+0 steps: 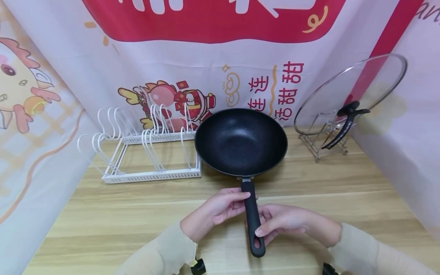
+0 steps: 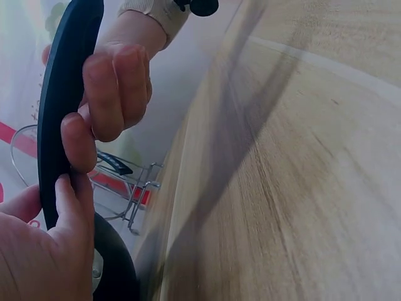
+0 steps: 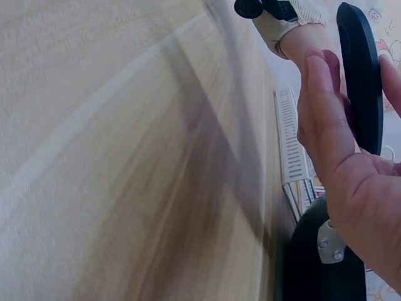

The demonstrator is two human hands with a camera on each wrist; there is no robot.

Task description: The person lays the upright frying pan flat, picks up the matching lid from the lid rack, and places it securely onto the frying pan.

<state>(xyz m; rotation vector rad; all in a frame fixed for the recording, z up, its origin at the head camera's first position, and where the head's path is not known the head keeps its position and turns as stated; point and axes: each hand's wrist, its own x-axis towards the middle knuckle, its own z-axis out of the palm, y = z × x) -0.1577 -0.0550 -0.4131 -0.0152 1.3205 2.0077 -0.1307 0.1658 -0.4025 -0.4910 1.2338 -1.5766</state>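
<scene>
A black wok (image 1: 240,143) with a long black handle (image 1: 252,214) is in the middle of the head view, its inside facing up and toward me. My left hand (image 1: 225,206) pinches the handle near the bowl, thumb on top. Closer to the hanging-hole end, my right hand (image 1: 283,221) grips the same handle, its thumb over the upper face and fingers beneath. Both wrist views show the handle held above the tabletop. The wok's rivets show in the right wrist view; whether its base touches the table cannot be told.
Left of the wok stands a white rack (image 1: 152,175) with several curved wire dividers. At the right, a glass lid (image 1: 350,91) with a black handle leans in a small metal stand (image 1: 317,147). Printed cloth (image 1: 206,57) encloses the wooden table (image 1: 137,221) behind and at both sides.
</scene>
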